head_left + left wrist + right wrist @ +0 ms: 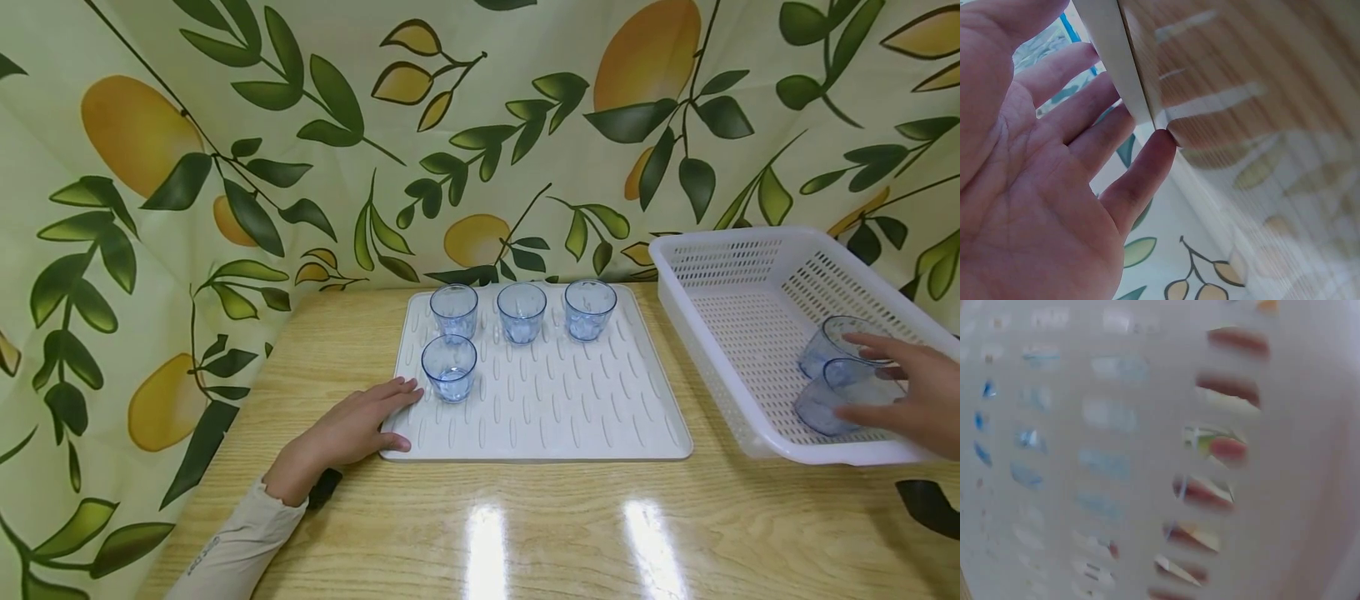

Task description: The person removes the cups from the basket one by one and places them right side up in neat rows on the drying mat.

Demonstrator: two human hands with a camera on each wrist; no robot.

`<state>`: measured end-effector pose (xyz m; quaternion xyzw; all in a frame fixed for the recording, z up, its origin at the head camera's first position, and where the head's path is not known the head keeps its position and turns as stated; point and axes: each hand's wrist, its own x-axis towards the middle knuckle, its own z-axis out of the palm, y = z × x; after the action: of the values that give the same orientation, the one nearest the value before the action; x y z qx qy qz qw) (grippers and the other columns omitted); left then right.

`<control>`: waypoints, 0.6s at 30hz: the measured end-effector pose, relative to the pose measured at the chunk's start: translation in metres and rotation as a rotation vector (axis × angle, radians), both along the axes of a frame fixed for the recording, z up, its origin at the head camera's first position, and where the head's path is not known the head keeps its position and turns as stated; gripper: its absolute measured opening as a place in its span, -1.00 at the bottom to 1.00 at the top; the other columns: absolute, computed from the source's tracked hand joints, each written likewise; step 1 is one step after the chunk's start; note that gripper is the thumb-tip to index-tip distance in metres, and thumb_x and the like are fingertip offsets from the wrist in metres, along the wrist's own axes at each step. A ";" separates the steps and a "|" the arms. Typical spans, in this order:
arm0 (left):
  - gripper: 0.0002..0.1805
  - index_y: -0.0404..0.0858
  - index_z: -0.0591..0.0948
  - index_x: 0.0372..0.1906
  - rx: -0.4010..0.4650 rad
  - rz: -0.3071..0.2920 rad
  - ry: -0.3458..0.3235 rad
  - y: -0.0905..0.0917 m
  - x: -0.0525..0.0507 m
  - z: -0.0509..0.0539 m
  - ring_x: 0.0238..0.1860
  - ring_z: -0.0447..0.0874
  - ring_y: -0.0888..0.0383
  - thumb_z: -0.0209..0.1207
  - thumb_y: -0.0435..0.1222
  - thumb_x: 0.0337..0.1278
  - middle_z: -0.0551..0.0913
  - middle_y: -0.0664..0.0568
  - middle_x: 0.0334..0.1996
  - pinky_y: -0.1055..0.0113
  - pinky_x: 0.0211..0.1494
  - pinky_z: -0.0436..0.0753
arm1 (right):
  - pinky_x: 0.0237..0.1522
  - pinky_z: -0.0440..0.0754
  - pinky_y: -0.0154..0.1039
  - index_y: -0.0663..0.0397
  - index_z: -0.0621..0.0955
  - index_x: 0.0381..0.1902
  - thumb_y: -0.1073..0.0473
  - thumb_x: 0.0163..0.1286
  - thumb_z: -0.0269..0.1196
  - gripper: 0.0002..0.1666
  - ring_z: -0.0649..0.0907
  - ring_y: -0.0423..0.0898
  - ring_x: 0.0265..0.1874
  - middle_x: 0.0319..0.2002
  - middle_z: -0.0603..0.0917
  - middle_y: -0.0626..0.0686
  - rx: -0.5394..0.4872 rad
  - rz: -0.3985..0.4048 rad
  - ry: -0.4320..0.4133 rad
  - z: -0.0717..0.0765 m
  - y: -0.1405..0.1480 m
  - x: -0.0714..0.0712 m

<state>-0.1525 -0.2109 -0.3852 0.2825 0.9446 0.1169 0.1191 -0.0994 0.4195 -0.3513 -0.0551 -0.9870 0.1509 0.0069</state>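
While right hand (926, 396) hovers at glasses (821, 408), basket (720, 262) screens wrist view.

The glasses on the mat (452, 372) are clear pale blue, deepening to a darker blue along the rims, and the glasses in the basket (823, 406) share that tint. The mat (555, 400) is white, patterned with short elongated ridges in rows. White too is the basket (862, 452), its sides and floor pierced by rows of slots. The table (555, 521) shows honey-toned wood grain with bright white glare streaks. The cloth (525, 37) behind is cream, printed with orange-yellow fruit, green leaves from olive to dark, and yellow leaves outlined in brown. The sleeve (243, 542) is pale beige with small dark lettering.
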 end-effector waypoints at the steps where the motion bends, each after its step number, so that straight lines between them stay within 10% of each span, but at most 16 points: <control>1: -0.19 -0.19 0.37 0.46 0.000 0.000 0.000 0.000 0.000 0.000 0.52 0.21 -0.16 0.34 -0.03 0.13 0.32 -0.11 0.50 -0.30 0.37 0.34 | -0.23 0.55 0.36 0.44 0.04 0.48 0.22 -0.08 0.57 0.31 0.36 0.65 -0.06 0.10 0.25 0.68 -0.007 0.012 0.006 0.000 -0.003 -0.001; 18: -0.19 -0.19 0.37 0.46 0.004 0.005 -0.010 0.001 0.000 0.001 0.53 0.20 -0.15 0.34 -0.03 0.12 0.31 -0.11 0.50 -0.30 0.37 0.34 | -0.16 0.49 0.44 0.45 0.27 0.38 -0.02 0.02 0.58 0.14 0.43 0.56 -0.02 0.16 0.32 0.61 -0.044 0.109 0.051 -0.003 -0.020 -0.007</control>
<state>-0.1526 -0.2103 -0.3843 0.2801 0.9444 0.1206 0.1227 -0.1065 0.3995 -0.3546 0.0026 -0.9845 0.1741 0.0226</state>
